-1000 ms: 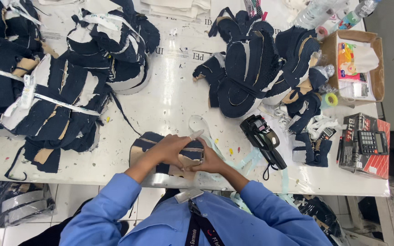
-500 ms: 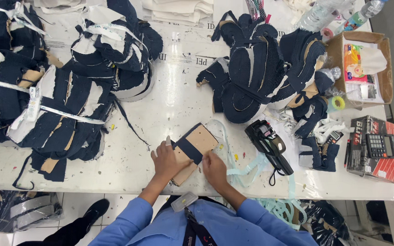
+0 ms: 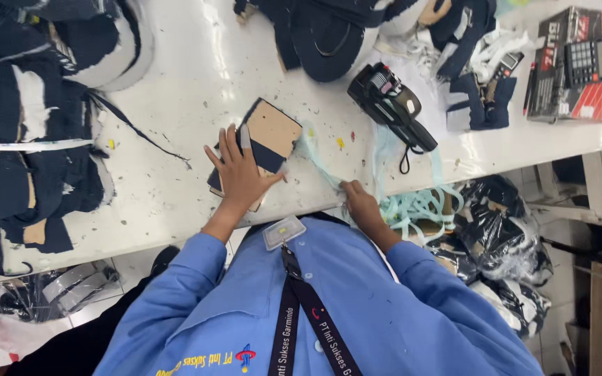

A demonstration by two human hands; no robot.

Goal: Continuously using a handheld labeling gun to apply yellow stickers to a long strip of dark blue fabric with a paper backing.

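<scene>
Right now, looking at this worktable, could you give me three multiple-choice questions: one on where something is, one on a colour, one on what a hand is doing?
1. Where is the black handheld labelling tool?
A. on the table to the right of the tan and navy stack
B. on the floor
C. in the left hand

2. What colour is the thin strip by the right hand?
A. red
B. pale green
C. black

3. What is the left hand doing?
A. hanging off the table
B. holding a calculator
C. lying flat on the tan and navy stack

Answers: 1 A, it lies on the white table beyond the stack. 2 B, the strip is pale green. 3 C, its fingers spread across the stack.
</scene>
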